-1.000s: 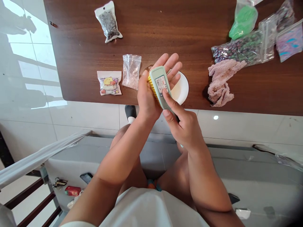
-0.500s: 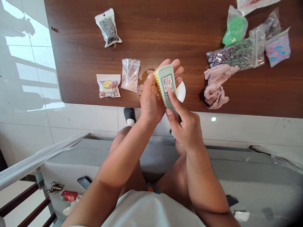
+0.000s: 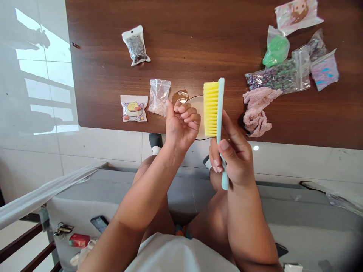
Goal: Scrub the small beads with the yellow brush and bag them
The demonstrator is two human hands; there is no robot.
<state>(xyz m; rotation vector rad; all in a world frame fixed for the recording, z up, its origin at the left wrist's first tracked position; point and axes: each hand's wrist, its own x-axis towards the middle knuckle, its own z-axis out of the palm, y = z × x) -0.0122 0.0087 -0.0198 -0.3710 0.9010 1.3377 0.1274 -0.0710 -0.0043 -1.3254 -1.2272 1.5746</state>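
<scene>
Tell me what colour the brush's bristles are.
Bright yellow; the bristles show best in the head view.

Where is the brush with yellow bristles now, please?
In the head view, the brush is in the right hand, just right of centre, its bristles facing the left hand.

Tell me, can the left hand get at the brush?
Probably yes: the left hand looks empty, and nothing seems to block it from the brush, held close by in the right hand.
</scene>
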